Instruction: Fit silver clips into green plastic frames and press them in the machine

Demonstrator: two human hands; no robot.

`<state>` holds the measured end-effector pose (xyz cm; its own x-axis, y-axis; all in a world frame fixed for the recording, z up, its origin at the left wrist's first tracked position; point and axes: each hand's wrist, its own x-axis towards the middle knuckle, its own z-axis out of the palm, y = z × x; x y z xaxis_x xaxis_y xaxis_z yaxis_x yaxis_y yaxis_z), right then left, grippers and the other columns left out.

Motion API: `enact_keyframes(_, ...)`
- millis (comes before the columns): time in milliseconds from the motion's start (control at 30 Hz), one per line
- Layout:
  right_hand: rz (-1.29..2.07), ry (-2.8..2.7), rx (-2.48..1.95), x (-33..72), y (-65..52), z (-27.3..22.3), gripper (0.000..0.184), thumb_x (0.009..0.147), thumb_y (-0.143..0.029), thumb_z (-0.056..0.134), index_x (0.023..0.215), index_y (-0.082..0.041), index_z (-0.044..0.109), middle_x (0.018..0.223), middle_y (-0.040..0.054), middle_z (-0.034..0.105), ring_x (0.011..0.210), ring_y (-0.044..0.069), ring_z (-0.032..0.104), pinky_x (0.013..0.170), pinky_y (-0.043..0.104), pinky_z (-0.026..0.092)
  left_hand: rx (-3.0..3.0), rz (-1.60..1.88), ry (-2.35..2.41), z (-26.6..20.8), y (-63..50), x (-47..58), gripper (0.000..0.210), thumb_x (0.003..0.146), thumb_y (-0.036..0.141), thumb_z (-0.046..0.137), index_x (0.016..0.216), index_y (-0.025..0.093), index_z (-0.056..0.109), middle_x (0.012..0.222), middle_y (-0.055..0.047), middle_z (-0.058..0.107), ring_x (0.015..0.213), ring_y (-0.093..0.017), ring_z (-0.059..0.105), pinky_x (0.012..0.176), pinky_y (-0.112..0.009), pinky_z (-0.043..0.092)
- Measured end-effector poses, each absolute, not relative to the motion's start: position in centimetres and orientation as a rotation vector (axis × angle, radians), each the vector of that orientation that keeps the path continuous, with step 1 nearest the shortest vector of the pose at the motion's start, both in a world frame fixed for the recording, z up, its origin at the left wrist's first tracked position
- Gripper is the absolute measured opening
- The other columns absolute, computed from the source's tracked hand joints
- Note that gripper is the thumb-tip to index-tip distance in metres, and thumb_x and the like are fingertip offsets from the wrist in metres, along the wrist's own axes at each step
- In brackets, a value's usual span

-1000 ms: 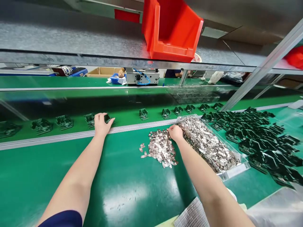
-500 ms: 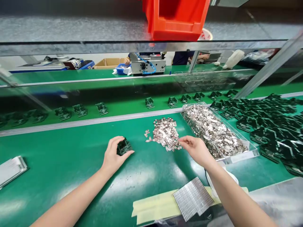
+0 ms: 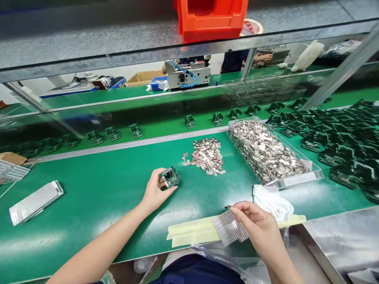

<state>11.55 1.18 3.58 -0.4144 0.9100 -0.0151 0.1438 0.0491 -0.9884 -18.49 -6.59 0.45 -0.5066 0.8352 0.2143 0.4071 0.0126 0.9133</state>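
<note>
My left hand [image 3: 158,189] is closed around the edges of a small green circuit board assembly [image 3: 171,177] with a square opening, tilted just above the green bench. At the front edge, my right hand [image 3: 257,223] pinches a small dark piece [image 3: 228,207] between thumb and forefinger; its exact kind is too small to make out. Right below those fingertips lies a sheet of shiny silver bars [image 3: 226,228], partly hidden by the hand. A pile of small metal pieces [image 3: 207,155] is spread beyond my hands.
A clear tray [image 3: 316,173] full of metal pieces stands right of the pile, with many circuit boards [image 3: 331,134] beyond it. More boards line the conveyor [image 3: 162,126]. White cloth [image 3: 274,201], yellow tape [image 3: 192,232] and silver strips [image 3: 37,201] lie around. A red bin [image 3: 211,27] sits overhead.
My right hand has moved from the metal pile back to the silver bars at the front edge. My left hand has lifted and turned the circuit board. The view has shifted.
</note>
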Motion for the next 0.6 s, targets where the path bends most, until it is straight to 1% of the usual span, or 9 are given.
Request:
enact_keyframes(67,1.366,-1.631,-1.025,12.2,0.3,3.6,0.024,0.084,-0.043,0.067,0.076,-0.02,0.069,0.078,0.0056,0.065,0.071,0.02,0.061,0.061,0.029,0.051,1.146,1.57,1.609,1.2,-5.6,-15.2,0.061,0.065,0.034,0.081,0.112,0.024,0.044,0.111,-0.007,0.063,0.092,-0.022,0.071,0.083,-0.04,0.058)
enact_keyframes(133,1.266,-1.616,-1.009,13.0,-0.5,3.9,0.021,0.087,-0.04,0.064,0.078,-0.02,0.068,0.094,0.0084,0.066,0.088,0.023,0.062,0.074,0.032,0.052,1.08,1.535,1.401,2.1,-4.5,-11.3,0.063,0.064,0.03,0.082,0.113,0.025,0.043,0.107,-0.004,0.064,0.087,-0.019,0.071,0.08,-0.036,0.059)
enact_keyframes(200,1.179,-1.597,-1.043,13.9,-1.2,4.3,0.019,0.088,-0.037,0.062,0.08,-0.02,0.067,0.107,0.0101,0.064,0.099,0.025,0.061,0.08,0.034,0.051,1.071,1.454,1.233,3.0,-3.5,-7.7,0.061,0.065,0.028,0.083,0.112,0.025,0.044,0.099,-0.001,0.064,0.082,-0.016,0.07,0.076,-0.032,0.059)
enact_keyframes(267,1.107,-1.58,-1.099,14.8,-1.7,4.8,0.017,0.089,-0.034,0.061,0.079,-0.02,0.066,0.111,0.0106,0.063,0.103,0.025,0.06,0.083,0.035,0.05,1.084,1.355,1.085,3.5,-2.5,-4.7,0.056,0.067,0.027,0.082,0.11,0.024,0.047,0.092,0.001,0.064,0.076,-0.015,0.069,0.069,-0.028,0.058)
enact_keyframes(333,1.046,-1.561,-1.15,15.5,-2.1,5.0,0.015,0.088,-0.031,0.061,0.078,-0.02,0.066,0.111,0.0104,0.063,0.107,0.026,0.059,0.088,0.036,0.048,1.098,1.279,0.979,3.4,-1.8,-2.6,0.052,0.067,0.026,0.082,0.108,0.024,0.05,0.089,0.001,0.064,0.074,-0.013,0.067,0.065,-0.024,0.056)
enact_keyframes(467,0.984,-1.519,-1.218,16.0,-2.5,4.4,0.01,0.085,-0.025,0.063,0.077,-0.021,0.067,0.113,0.0098,0.063,0.111,0.025,0.058,0.096,0.039,0.045,1.098,1.198,0.905,2.3,-1.2,-0.8,0.05,0.069,0.023,0.081,0.11,0.024,0.052,0.092,0.0,0.065,0.075,-0.011,0.065,0.065,-0.021,0.054)
enact_keyframes(600,0.958,-1.517,-1.242,15.5,-2.3,3.2,0.007,0.08,-0.021,0.064,0.076,-0.022,0.069,0.116,0.0096,0.063,0.111,0.026,0.059,0.098,0.04,0.044,1.107,1.161,0.911,1.6,-1.5,-0.9,0.047,0.074,0.021,0.077,0.113,0.024,0.053,0.093,-0.002,0.065,0.077,-0.012,0.065,0.068,-0.021,0.054)
